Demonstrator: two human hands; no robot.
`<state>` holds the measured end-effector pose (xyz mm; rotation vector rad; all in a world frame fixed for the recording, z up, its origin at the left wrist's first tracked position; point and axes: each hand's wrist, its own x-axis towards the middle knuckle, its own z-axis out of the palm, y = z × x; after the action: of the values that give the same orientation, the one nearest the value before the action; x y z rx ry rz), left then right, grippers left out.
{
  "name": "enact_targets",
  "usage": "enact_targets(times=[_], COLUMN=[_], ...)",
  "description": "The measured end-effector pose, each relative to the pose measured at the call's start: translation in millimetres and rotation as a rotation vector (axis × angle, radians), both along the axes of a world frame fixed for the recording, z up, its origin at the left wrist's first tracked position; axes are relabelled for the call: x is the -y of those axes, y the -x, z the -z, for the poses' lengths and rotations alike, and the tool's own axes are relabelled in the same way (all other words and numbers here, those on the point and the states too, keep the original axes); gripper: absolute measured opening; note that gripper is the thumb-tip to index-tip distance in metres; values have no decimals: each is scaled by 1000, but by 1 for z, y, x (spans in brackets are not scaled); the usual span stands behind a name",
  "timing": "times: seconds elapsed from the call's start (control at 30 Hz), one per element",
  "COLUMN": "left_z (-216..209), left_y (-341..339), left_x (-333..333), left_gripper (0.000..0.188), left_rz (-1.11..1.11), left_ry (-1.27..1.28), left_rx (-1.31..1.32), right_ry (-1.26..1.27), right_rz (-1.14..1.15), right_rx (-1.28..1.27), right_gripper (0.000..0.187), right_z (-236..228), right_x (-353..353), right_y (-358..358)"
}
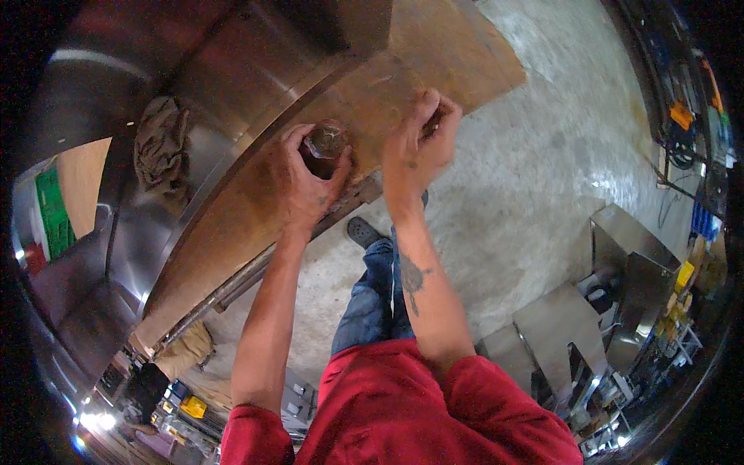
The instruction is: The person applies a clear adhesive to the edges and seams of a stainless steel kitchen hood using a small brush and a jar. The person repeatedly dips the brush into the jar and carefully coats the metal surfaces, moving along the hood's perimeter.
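Note:
My left hand (314,174) is curled around a small round see-through container (329,139), like a jar or cup, over the wooden work surface (256,205). The rim faces up; what is inside is too unclear to name. To the right of it, my right hand (422,147) is raised over the board's near edge, apart from the container. Its fingers are bent in toward the thumb, and whatever they hold, if anything, is hidden.
A crumpled brown cloth (161,147) lies on the shiny metal sheet (209,108) at left. Bent metal panels (558,325) stand on the concrete floor (542,178) at lower right. A cluttered rack (682,116) runs along the far right. A green crate (54,209) shows at far left.

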<state>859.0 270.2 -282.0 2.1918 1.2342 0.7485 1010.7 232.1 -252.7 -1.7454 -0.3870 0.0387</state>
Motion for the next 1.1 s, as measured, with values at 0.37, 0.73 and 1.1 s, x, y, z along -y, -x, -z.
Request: enact_targets(times=[0.37,0.73,1.1], left_z=[-5,2,7], left_y=[-3,1,-3], left_x=[-2,-5,1], left_gripper=[72,75,69], left_rz=[63,84,-16], left_ry=[-107,-139,7], left_rx=[36,79,85], right_ry=[52,109,-60], right_rz=[-359,-439,19], right_rx=[336,323,-118], right_gripper=[5,7,30], right_z=[-8,-4,-5], right_x=[41,34,4], right_y=[40,36,4])
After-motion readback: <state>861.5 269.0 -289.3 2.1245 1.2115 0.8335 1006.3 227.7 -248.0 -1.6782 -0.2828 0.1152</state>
